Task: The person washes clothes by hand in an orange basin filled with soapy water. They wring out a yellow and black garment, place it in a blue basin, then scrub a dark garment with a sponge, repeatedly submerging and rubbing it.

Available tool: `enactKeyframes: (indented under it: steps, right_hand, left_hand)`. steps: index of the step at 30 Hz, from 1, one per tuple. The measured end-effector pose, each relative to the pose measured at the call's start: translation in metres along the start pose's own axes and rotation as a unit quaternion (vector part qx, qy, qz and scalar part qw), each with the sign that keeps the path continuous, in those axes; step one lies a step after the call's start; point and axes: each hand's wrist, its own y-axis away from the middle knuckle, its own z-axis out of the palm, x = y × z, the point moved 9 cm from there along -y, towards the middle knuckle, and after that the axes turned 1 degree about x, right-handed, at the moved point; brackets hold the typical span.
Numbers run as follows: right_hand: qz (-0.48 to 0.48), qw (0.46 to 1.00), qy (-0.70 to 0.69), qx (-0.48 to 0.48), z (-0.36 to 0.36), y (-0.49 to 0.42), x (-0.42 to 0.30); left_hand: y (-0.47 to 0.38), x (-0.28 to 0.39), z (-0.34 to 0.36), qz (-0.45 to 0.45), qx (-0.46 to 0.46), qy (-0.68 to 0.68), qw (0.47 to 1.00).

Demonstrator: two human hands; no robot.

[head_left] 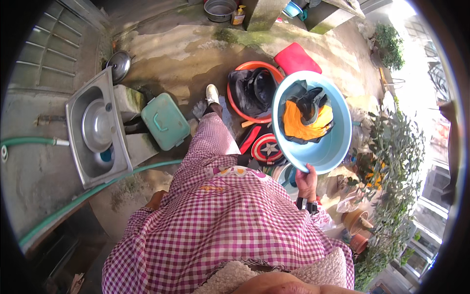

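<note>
My right hand (307,180) grips the near rim of a light blue plastic basin (317,156), with the thumb over the edge. Inside the basin lies a bundle of orange and dark cloth (308,117). My left hand (157,200) hangs beside the checked apron (227,205), partly hidden by it, and its fingers cannot be made out. Left of the blue basin, an orange-red basin (276,71) stands on the ground with dark wet material (253,90) in it. A backpack (267,149) with a star-and-ring emblem lies close to my leg.
A steel sink (121,147) holding a metal bowl (97,125) stands left, near a green lidded box (166,121). A green hose (84,196) crosses at left. A red item (297,58) lies beyond the basins. Potted plants (393,158) line the right side. The concrete looks wet.
</note>
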Motion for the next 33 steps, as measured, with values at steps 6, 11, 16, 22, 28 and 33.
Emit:
enactKeyframes:
  steps: [6,11,16,22,28,33]
  right_hand:
    - [0.051,0.986,0.149,0.059,0.163,-0.086,0.019]
    - [0.143,0.964,0.225,-0.009,0.331,-0.142,0.052]
    - [0.198,0.928,0.294,-0.111,0.476,-0.174,0.092]
    - [0.225,0.814,0.49,-0.217,0.621,-0.199,0.131]
    - [0.247,0.742,0.551,-0.292,0.712,-0.25,0.178]
    - [0.279,0.694,0.59,-0.304,0.766,-0.312,0.219]
  left_hand:
    - [-0.109,0.121,-0.062,0.007,-0.095,-0.085,0.992]
    - [-0.134,0.213,-0.187,0.052,-0.077,-0.186,0.978]
    - [-0.17,0.277,-0.265,0.047,0.085,-0.048,0.994]
    - [-0.181,0.292,-0.205,-0.055,0.043,0.206,0.976]
    - [-0.156,0.295,-0.141,-0.111,0.091,0.274,0.951]
    - [-0.142,0.3,-0.085,-0.196,0.182,0.441,0.857]
